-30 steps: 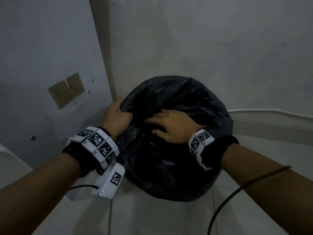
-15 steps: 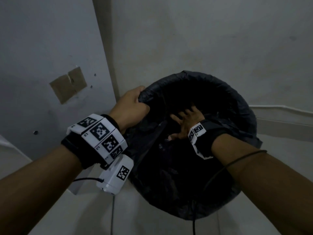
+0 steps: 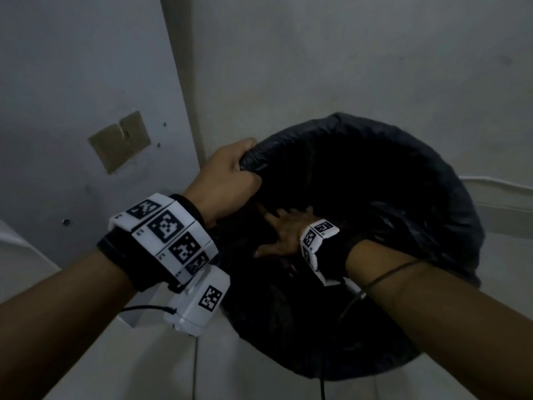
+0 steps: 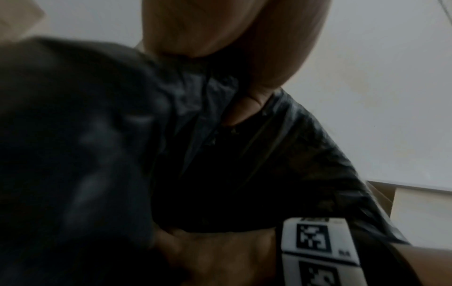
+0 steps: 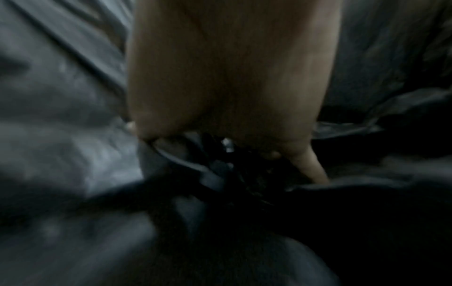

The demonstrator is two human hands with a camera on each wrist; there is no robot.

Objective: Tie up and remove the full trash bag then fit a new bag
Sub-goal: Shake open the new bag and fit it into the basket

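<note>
standing room: bag (image 3: 375,168) sits in a corner; wall (image 3: 346,53) just behind it, panel (image 3: 72,67) close on the left, floor (image 3: 259,388) open on the near side.
bag edge: the black rim is spread in a wide ring; its far and right arcs are free, the near arc is crossed by the right forearm.
left hand: left hand (image 3: 227,180) is at the rim's left arc, fingers curled over a gathered fold of plastic, thumb on the inner face; the left wrist view shows the film bunched against the palm (image 4: 220,48).
right hand: right hand (image 3: 284,232) is inside the mouth, below rim level, fingers spread and fairly straight, lying on the film; in the right wrist view one fingertip (image 5: 315,172) touches a crease; blurred, no grasp visible.
hand spacing: near each other, not touching.
cable: cable (image 3: 386,277) crosses the right forearm and hangs over the near rim.
</note>
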